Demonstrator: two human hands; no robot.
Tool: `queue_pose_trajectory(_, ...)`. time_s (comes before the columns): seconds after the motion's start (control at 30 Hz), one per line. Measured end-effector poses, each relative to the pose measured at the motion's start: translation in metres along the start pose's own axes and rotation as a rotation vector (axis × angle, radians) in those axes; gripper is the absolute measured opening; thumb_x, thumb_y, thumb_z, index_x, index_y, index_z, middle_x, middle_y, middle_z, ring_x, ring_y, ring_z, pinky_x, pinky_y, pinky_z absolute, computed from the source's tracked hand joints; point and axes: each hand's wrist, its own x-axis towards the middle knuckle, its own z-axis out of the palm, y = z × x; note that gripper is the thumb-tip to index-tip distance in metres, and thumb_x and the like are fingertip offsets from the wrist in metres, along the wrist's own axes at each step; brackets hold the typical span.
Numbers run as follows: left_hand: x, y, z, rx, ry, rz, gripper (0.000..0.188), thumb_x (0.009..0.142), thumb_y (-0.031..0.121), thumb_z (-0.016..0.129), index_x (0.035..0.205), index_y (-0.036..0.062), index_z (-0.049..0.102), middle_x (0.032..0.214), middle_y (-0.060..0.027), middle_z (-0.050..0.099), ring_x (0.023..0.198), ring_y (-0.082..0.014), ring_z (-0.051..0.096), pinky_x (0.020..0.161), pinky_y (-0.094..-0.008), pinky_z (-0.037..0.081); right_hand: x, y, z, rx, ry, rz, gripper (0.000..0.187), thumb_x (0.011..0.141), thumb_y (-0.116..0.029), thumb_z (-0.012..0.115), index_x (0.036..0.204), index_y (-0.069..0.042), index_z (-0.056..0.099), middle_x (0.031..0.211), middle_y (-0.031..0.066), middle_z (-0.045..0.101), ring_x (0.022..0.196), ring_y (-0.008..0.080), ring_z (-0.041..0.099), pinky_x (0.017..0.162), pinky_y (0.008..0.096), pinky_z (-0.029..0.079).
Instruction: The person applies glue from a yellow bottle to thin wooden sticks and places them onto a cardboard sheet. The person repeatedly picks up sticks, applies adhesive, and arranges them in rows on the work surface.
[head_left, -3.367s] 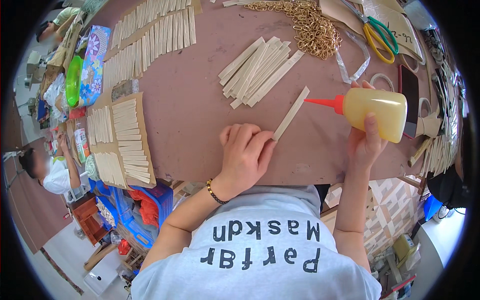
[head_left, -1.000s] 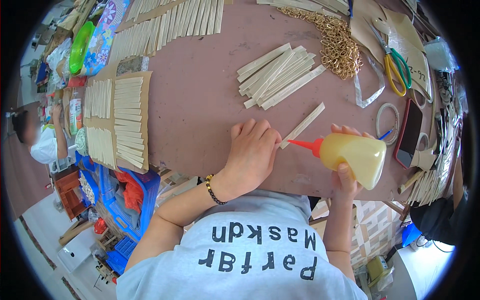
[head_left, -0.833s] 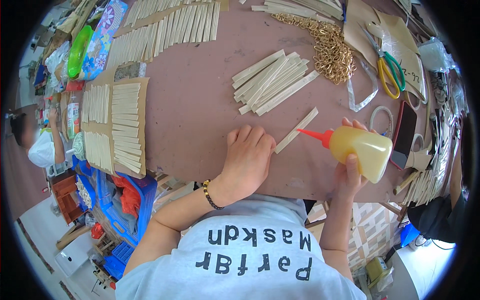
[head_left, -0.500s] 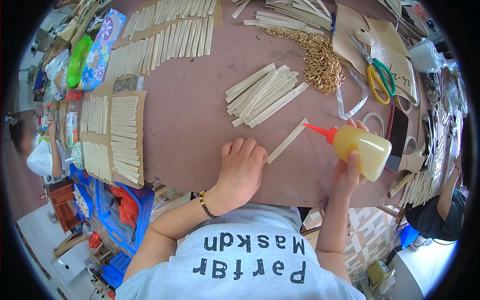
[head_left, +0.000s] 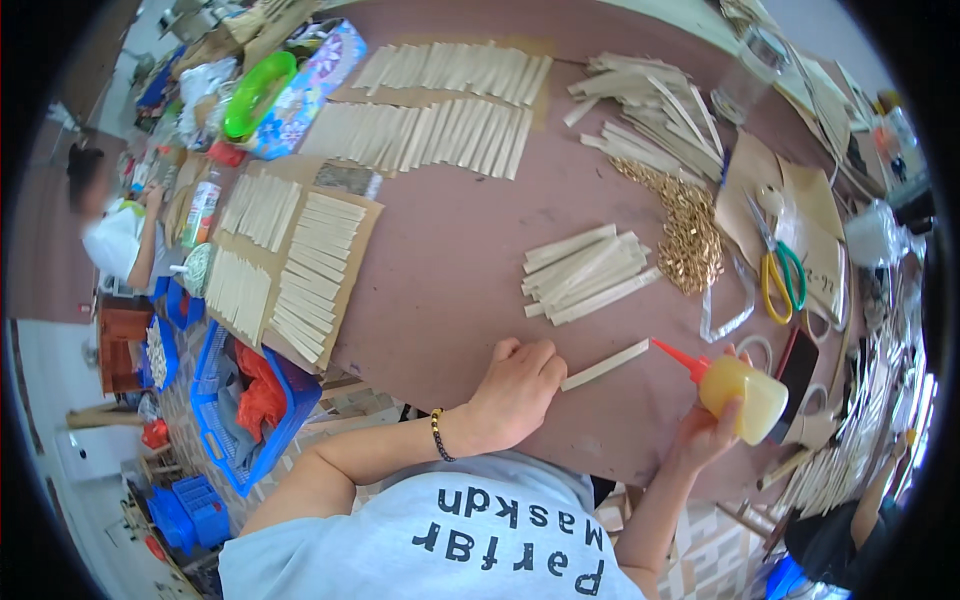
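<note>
My right hand [head_left: 708, 430] is wrapped round a squeeze bottle [head_left: 748, 402] of pale yellow liquid, probably glue. Its tapered red nozzle [head_left: 682, 360] points left, the tip at the far right end of a single pale flat strip [head_left: 606, 365] on the table. At the strip's near left end, my left hand [head_left: 515, 395] is closed with fingers curled down, seeming to pinch that end; the fingertips are partly hidden. Just beyond the single strip lies a loose pile of similar strips [head_left: 585, 275].
A heap of gold chain [head_left: 680, 235] and scissors [head_left: 785, 275] with yellow and green handles lie at the right. Rows of strips rest on brown card [head_left: 362, 235] at the left. A blue basket [head_left: 215, 400] stands below. Another person [head_left: 120, 235] sits at far left.
The view has turned, so the table appears tilted and shifted rightward. Both hands keep nearly the same places about the strip, the nozzle still at its far end.
</note>
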Motion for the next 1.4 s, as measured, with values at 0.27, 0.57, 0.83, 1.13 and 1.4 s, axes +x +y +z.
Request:
queue_pose_trajectory(0.27, 0.035, -0.025, -0.05, 0.097, 0.28, -0.026, 0.005, 0.083, 0.006, 0.055, 0.085, 0.0081, 0.051, 0.085, -0.006, 0.05, 0.078, -0.0235, 0.052, 0.081, -0.0398, 0.033, 0.001, -0.004, 0.007, 0.118, 0.076, 0.068, 0.059, 0.086, -0.03, 0.061, 0.129, 0.001, 0.035, 0.131, 0.0187, 0.043, 0.121, 0.0374, 0.045, 0.084, 0.0431, 0.054)
queue_pose_trajectory(0.57, 0.133, -0.107, -0.05, 0.187, 0.714, -0.1, 0.006, 0.083, 0.006, 0.055, 0.083, 0.0102, 0.051, 0.08, -0.0032, 0.052, 0.081, -0.0229, 0.052, 0.073, -0.0382, 0.032, 0.002, -0.004, 0.004, 0.142, 0.045, 0.134, 0.06, 0.087, -0.03, 0.059, 0.131, 0.002, 0.033, 0.131, 0.018, 0.042, 0.121, 0.0354, 0.045, 0.083, 0.0413, 0.055)
queue_pose_trajectory(0.83, 0.151, -0.127, -0.025, 0.26, 0.676, -0.336, 0.004, 0.078, 0.006, 0.056, 0.081, 0.0087, 0.056, 0.083, -0.0062, 0.054, 0.082, -0.0244, 0.054, 0.076, -0.0401, 0.032, -0.001, -0.004, 0.008, 0.113, 0.058, 0.138, 0.06, 0.087, -0.029, 0.058, 0.131, 0.002, 0.033, 0.132, 0.0178, 0.042, 0.121, 0.0351, 0.045, 0.079, 0.0402, 0.056)
queue_pose_trajectory(1.13, 0.149, -0.128, -0.02, 0.238, 0.691, -0.391, 0.006, 0.076, 0.006, 0.058, 0.082, 0.008, 0.058, 0.085, -0.0078, 0.055, 0.085, -0.0252, 0.054, 0.075, -0.0403, 0.032, -0.001, -0.004, 0.008, 0.138, 0.045, 0.154, 0.059, 0.087, -0.03, 0.059, 0.131, 0.001, 0.033, 0.131, 0.0172, 0.043, 0.121, 0.0345, 0.045, 0.078, 0.0406, 0.056)
queue_pose_trajectory(1.4, 0.145, -0.128, -0.017, 0.237, 0.687, -0.422, 0.005, 0.075, 0.007, 0.058, 0.08, 0.0081, 0.057, 0.084, -0.0077, 0.055, 0.085, -0.0256, 0.054, 0.074, -0.0405, 0.032, 0.0, -0.006, 0.006, 0.198, 0.072, 0.189, 0.059, 0.087, -0.029, 0.059, 0.131, 0.0, 0.033, 0.132, 0.0171, 0.043, 0.122, 0.0343, 0.044, 0.084, 0.0415, 0.054)
